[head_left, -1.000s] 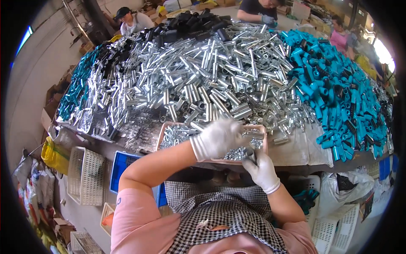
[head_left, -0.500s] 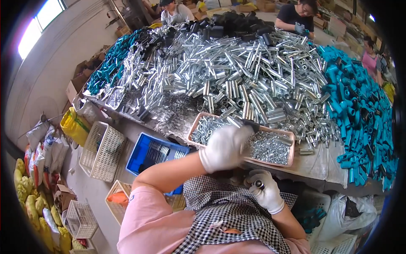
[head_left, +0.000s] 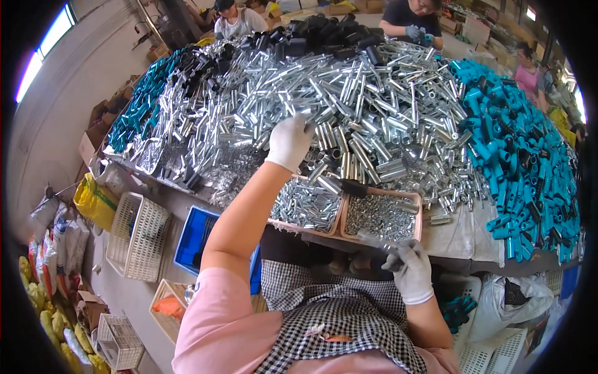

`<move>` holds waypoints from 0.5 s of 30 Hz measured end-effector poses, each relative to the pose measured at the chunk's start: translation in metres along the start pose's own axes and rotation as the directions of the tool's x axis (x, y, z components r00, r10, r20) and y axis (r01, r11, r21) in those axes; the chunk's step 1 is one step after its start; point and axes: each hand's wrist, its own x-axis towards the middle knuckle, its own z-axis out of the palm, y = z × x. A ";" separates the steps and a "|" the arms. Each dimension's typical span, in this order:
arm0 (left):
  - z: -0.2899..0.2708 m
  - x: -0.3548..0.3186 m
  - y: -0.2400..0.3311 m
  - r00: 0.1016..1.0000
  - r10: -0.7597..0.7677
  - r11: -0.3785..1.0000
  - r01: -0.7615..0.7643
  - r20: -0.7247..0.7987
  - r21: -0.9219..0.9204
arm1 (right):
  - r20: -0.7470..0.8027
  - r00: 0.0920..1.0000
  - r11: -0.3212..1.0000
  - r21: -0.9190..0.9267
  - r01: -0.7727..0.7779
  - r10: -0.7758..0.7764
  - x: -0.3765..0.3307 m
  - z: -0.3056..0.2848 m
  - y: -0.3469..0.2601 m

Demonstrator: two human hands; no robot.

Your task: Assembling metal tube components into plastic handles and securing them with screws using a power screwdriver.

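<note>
My left hand (head_left: 289, 142), in a white glove, reaches over the near side of a heap of silver metal tubes (head_left: 367, 93). Its fingers are curled beside several short tubes; what lies in them is hidden. Low in front of the checked apron, my right hand (head_left: 412, 273), also gloved, is closed around a metal tube (head_left: 381, 244) smeared by motion. That hand is just below a pink tray (head_left: 418, 230) of small metal pieces. A second pink tray (head_left: 324, 233), holding slim metal pins, stands to its left, with a black tube (head_left: 354, 188) lying across the trays' far edges.
Teal plastic handles (head_left: 523, 168) are heaped at the right, more at the far left. Black sleeves (head_left: 330, 31) top the heap's far side. Blue (head_left: 187, 240) and white crates (head_left: 138, 240) stand left below the table. Co-workers (head_left: 411, 22) sit across it.
My left hand has moved away from over the pink trays, forward and left to the tubes. My right hand has shifted slightly right and up, its tube now blurred. The view has shifted slightly.
</note>
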 end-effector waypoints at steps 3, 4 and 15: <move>-0.014 0.006 0.023 0.995 -0.022 0.971 -0.003 -0.102 -0.237 | -0.166 0.956 0.940 0.284 -0.189 0.242 0.007 0.000 0.004; -0.020 0.005 0.032 0.999 -0.026 0.941 0.009 -0.046 -0.338 | -0.147 0.953 0.938 0.265 -0.222 0.267 0.008 -0.001 0.007; 0.026 -0.106 0.045 0.963 0.132 0.902 -0.018 0.235 -0.432 | -0.024 0.986 0.975 -0.144 -0.169 0.167 -0.015 -0.001 -0.007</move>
